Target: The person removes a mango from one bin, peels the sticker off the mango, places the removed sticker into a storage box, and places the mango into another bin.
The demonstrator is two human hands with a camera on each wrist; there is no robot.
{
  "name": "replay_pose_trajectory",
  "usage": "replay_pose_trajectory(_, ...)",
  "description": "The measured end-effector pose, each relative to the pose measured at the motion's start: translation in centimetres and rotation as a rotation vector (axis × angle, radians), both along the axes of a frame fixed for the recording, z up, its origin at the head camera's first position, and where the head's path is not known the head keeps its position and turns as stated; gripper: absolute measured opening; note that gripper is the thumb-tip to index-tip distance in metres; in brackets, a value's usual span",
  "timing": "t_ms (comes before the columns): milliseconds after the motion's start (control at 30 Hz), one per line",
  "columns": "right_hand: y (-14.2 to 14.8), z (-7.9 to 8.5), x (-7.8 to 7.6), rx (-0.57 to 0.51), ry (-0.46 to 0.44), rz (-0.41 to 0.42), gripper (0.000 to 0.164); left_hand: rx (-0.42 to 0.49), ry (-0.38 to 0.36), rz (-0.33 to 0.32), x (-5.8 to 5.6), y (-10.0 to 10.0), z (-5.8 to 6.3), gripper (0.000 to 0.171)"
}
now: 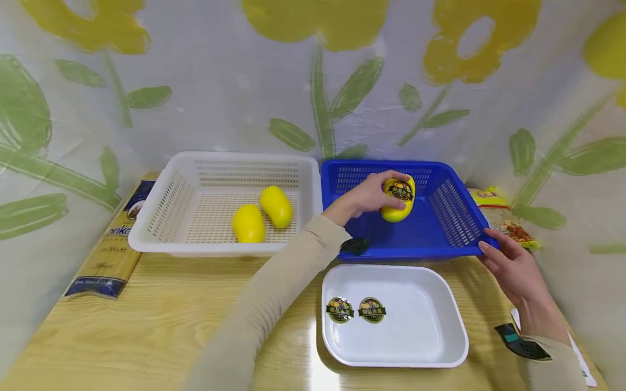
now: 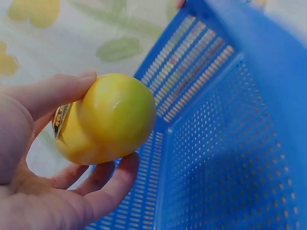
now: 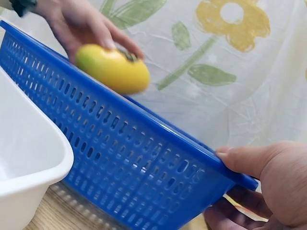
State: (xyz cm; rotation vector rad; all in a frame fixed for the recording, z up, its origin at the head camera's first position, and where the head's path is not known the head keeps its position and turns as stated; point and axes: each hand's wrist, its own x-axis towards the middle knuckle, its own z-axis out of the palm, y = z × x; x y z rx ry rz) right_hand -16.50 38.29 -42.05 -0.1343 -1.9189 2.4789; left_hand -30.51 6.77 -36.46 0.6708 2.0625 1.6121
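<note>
My left hand (image 1: 374, 193) grips a yellow mango (image 1: 403, 209) with a dark round sticker, thumb on one side and fingers on the other. It hangs over the blue basket (image 1: 459, 252); greenish skin shows at the mango's end in the left wrist view. At the basket's right front corner, my right hand (image 1: 518, 266) holds the rim, thumb on top and fingers underneath in the right wrist view. Two more yellow mangoes, one at the front (image 1: 249, 224) and one behind it (image 1: 277, 206), lie in the white basket (image 1: 161, 217) on the left.
A white tray (image 1: 425, 320) in front of the blue basket carries two round stickers, a left one (image 1: 339, 309) and a right one (image 1: 372, 310). A long gold-and-blue packet (image 1: 107, 255) lies far left. Another food packet (image 1: 508, 220) sits behind my right hand. A flowered curtain (image 1: 220, 81) closes the back.
</note>
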Motion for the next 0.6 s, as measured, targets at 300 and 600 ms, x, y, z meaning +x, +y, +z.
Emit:
replay_pose_trajectory(300,0.5,0.1,0.3,0.022,-0.044,-0.012,0.032,-0.046,0.136,0.012,5.4,-5.4,0.6,0.056)
replay_pose_trajectory(600,-0.1,0.1,0.1,0.017,-0.064,0.004,0.032,-0.039,0.244,0.046,10.7,-12.5,0.4,0.057)
